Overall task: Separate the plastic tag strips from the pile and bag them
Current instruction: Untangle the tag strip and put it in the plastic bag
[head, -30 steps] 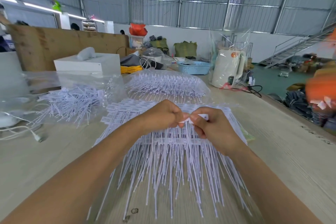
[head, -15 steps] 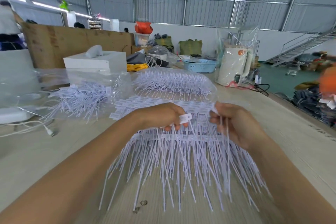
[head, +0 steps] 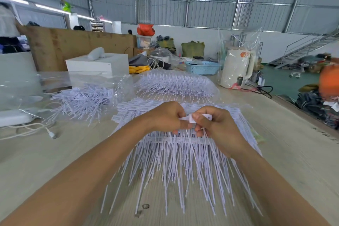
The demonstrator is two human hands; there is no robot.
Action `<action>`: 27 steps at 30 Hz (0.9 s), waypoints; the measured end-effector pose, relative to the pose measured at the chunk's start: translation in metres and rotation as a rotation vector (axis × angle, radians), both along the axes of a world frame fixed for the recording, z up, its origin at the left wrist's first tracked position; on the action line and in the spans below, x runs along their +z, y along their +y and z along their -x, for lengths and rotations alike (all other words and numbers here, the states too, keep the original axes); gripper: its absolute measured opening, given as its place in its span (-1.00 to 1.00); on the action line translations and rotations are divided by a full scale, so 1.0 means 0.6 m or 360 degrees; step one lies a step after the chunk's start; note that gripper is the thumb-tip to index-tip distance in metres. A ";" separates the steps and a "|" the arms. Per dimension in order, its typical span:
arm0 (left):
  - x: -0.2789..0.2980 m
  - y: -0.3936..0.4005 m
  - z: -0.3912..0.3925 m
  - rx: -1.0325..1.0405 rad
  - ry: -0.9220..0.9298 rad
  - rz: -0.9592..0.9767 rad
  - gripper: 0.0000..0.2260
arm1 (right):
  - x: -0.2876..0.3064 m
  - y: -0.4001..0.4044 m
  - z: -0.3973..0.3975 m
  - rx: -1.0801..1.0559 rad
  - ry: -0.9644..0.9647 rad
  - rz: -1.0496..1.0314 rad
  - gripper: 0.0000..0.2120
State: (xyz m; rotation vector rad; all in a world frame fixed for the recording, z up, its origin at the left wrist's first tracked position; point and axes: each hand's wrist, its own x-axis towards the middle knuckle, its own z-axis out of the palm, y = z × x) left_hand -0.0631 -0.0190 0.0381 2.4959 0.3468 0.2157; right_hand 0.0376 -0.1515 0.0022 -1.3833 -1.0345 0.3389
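Both hands are up over the pile (head: 183, 161) of white tag strips on the table (head: 55, 161). The left hand (head: 166, 117) has its fingers curled and pinches a flat white tag (head: 191, 118) at one end. The right hand (head: 216, 124) has its fingers curled too and pinches the same tag at the other end, and some thin tails hang down from under it. The hands are touching, or very nearly so. The pile lies right under them, with its long thin tails fanned out toward the person. More strips sit in a clear bag (head: 176, 84) farther back, and a loose heap (head: 82, 99) lies to the left, partly under clear plastic. I think the person is pulling one strip free from the rest. What could go wrong? The tails are thin and cross over each other, so a pull may drag other strips along and mess up the pile. A hard tug could snap a tail or tear the tag off. If the pinch slips, the strip may drop back in and get lost among the others. The bags are well apart from the hands, so strips could also fall on the way over.
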 end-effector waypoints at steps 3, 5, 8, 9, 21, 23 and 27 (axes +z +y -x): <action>-0.004 0.004 0.001 0.0029 -0.0026 0.0189 -0.82 | -0.001 0.005 0.000 -0.0046 -0.0100 -0.0012 -0.85; -0.004 0.007 0.002 0.0039 -0.0088 0.0244 -0.84 | -0.001 0.004 -0.002 -0.0076 -0.0116 -0.0020 -0.86; 0.000 0.008 0.004 -0.0034 -0.0164 0.0320 -0.85 | 0.001 0.000 -0.007 -0.0091 -0.0059 -0.0052 -0.92; 0.001 0.007 0.005 -0.0057 -0.0189 0.0340 -0.85 | 0.001 0.000 -0.008 -0.0074 -0.0007 -0.0064 -0.96; 0.010 0.001 -0.004 -0.0031 -0.0191 0.0369 -0.86 | 0.007 -0.002 0.006 -0.0214 -0.0311 0.0221 -0.85; 0.015 0.003 0.000 -0.0084 -0.0128 0.0446 -0.86 | 0.008 -0.001 0.005 -0.0306 -0.0515 0.0239 -0.86; 0.018 0.013 0.018 -0.0258 0.0061 0.0553 -0.86 | 0.021 -0.026 -0.030 -0.0555 -0.0231 0.0018 -0.81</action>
